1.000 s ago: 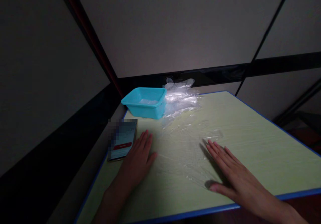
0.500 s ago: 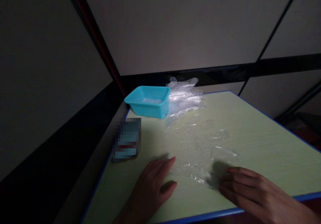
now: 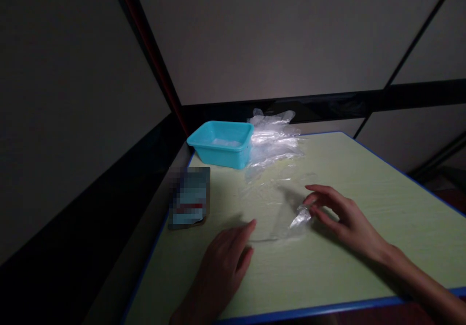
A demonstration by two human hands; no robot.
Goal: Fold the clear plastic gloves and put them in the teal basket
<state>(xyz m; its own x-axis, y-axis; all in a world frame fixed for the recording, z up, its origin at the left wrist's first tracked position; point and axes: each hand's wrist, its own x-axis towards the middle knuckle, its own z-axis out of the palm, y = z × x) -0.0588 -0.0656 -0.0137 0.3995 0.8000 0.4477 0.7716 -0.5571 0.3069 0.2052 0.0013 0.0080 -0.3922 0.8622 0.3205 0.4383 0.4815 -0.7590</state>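
Observation:
A thin, clear disposable plastic glove (image 3: 280,223) lies on the table in front of me, hard to see against the surface. My right hand (image 3: 338,218) pinches its crumpled right part between thumb and fingers, lifted a little off the table. On the left, my left hand (image 3: 229,262) rests with fingers stretched and thumb apart, its fingertips at the glove's left edge. Behind it, a pile of similar clear plastic gloves (image 3: 274,143) is heaped beside the blue basin.
A light blue plastic basin (image 3: 222,157) with something whitish inside stands at the back left. A blurred flat packet or device (image 3: 191,194) lies near the left edge. The pale green table (image 3: 382,208) has blue edging and meets walls behind and on the left.
My right hand has moved up and to the left, drawing the glove's right part up and inward. My left hand has barely moved. The view has shifted slightly.

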